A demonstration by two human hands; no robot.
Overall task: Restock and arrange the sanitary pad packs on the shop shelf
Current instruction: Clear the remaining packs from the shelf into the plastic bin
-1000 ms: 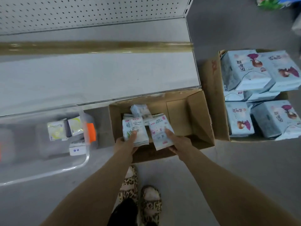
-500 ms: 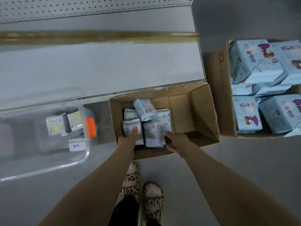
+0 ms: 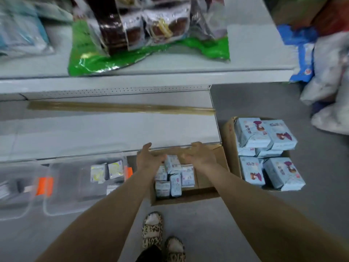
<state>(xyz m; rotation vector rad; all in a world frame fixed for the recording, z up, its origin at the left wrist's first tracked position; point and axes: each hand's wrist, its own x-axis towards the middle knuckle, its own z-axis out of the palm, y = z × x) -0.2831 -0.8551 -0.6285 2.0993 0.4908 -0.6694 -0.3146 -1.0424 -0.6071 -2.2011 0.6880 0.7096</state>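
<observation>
Hands have let go: my left hand (image 3: 149, 159) hovers slack and empty, the packs (image 3: 174, 176) lie dropped beneath, my right hand (image 3: 202, 156) hovers likewise, apart from it, both above the box (image 3: 220, 156) holding them. Stocking the shelf (image 3: 204, 129) remains ahead, I judge.

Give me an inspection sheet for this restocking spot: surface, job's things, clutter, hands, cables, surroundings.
Surface: grey lower shelf, with a brownish strip lying across it toward the back.
Job's things: small pad packs sit in an open carton on the floor. Larger pale-blue packs fill a second carton to its right.
Clutter: clear bins on the floor at left hold a few small packets.
Hands: left hand and right hand are over the small carton, fingers loose, holding nothing; both are blurred.
Cables: nothing seen.
Surroundings: snack bags on the upper shelf; white sacks at right.
</observation>
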